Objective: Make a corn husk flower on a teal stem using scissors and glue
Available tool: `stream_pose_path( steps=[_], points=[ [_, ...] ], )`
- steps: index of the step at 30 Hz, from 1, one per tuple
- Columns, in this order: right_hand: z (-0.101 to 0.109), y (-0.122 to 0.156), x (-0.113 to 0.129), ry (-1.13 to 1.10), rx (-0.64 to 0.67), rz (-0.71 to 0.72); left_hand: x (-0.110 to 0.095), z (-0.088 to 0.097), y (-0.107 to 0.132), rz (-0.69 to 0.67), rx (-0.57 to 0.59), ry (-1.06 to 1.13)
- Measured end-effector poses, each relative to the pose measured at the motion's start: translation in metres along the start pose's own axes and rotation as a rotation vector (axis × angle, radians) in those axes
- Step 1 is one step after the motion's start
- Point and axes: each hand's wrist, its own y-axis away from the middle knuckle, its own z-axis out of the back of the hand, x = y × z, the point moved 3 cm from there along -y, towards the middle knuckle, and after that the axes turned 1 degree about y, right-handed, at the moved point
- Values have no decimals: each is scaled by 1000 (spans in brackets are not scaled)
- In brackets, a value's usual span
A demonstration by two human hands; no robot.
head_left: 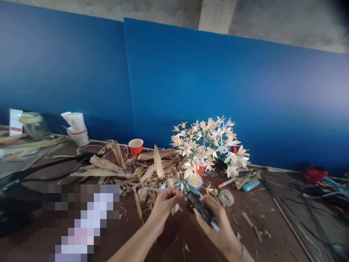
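My left hand [163, 207] is closed in a pinch on a small pale husk piece [174, 209] and the end of a light blue ribbon [177, 185]. My right hand [215, 218] is wrapped round a dark hand tool with a blue handle end [201, 210], its tip pointing at the pinched piece. Both hands hover over a brown table [272, 233]. Just beyond them stands an ornament of cream husk flowers [208, 143] on green stems in a small red pot [201, 168].
Dried husks [131, 167] are heaped at centre left. A red paper cup [136, 146], white cups [76, 127], a glass jar [34, 125], a tape roll [226, 197], a marker [226, 182], black cables [49, 167] and thin rods [291, 225] lie around. Blue panels [218, 91] back the table.
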Motion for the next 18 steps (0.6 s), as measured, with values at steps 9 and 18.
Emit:
stream_pose_path(
  steps=[9, 18],
  points=[
    [-6, 1, -9, -31, -46, 32, 7, 2, -4, 32, 8, -4],
    [-6, 0, -11, -2, -35, 28, 10, 3, -5, 26, 0, -30]
  ],
)
